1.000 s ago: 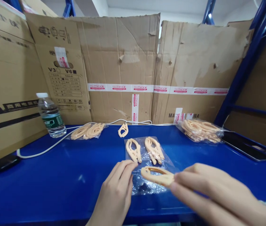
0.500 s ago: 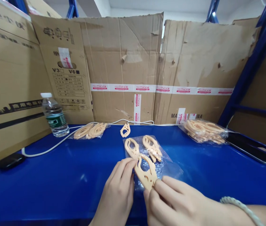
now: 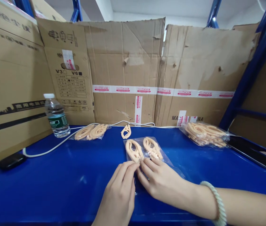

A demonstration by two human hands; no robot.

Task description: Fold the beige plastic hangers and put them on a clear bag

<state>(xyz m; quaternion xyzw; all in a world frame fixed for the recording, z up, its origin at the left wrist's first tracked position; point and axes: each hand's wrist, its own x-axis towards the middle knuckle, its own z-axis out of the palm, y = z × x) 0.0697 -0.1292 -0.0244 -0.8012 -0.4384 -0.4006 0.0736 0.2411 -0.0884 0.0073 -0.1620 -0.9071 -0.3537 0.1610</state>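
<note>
A clear plastic bag (image 3: 168,158) lies on the blue tabletop with beige folding hanger pieces. The left stack of pieces (image 3: 133,149) rests at the bag's left side, the right group (image 3: 152,147) beside it. My left hand (image 3: 121,188) has its thumb and fingers pinched at the bag's near edge, below the left stack. My right hand (image 3: 161,179), with a braided bracelet on the wrist, presses its fingertips on the lower end of the left stack, touching my left fingertips. One loose beige piece (image 3: 125,131) lies behind the bag.
Filled bags lie at the back left (image 3: 91,131) and back right (image 3: 205,134). A water bottle (image 3: 57,117), a white cable (image 3: 50,151) and a black object (image 3: 11,161) are at left. A dark phone (image 3: 253,151) lies at right. Cardboard (image 3: 123,72) stands behind.
My right hand has moved up and left, and the beige piece held between both hands is now at the left stack in the bag. The view has shifted slightly.
</note>
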